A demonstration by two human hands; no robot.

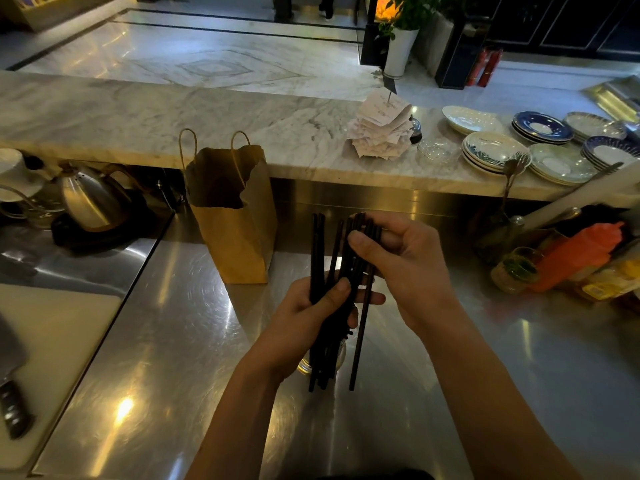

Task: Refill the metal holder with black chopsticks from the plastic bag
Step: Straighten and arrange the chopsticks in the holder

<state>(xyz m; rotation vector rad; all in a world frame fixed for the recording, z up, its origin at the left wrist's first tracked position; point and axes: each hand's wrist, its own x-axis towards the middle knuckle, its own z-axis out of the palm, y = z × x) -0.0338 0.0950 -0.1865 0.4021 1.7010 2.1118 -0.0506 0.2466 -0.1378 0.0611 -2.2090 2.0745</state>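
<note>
- Both hands on the bundle of thin black chopsticks [317, 244]: my left hand [304, 313] grips it mid-length, and my right hand [401, 268] pinches the top ends.
- Long axis runs 12-to-6, tips down.
- Target: round shiny metal holder [304, 367], right at the lower tips, 6 o'clock from my left hand, the nearer one.
- No plastic bag in view.

Dim warm light, steel counter [180, 341] glare, wide-angle edge warping.

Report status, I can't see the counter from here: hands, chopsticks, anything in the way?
Left hand grips black chopsticks mid-bundle; right hand holds their tops. Bundle over metal holder, not released. Paper bag behind, apart.
</note>
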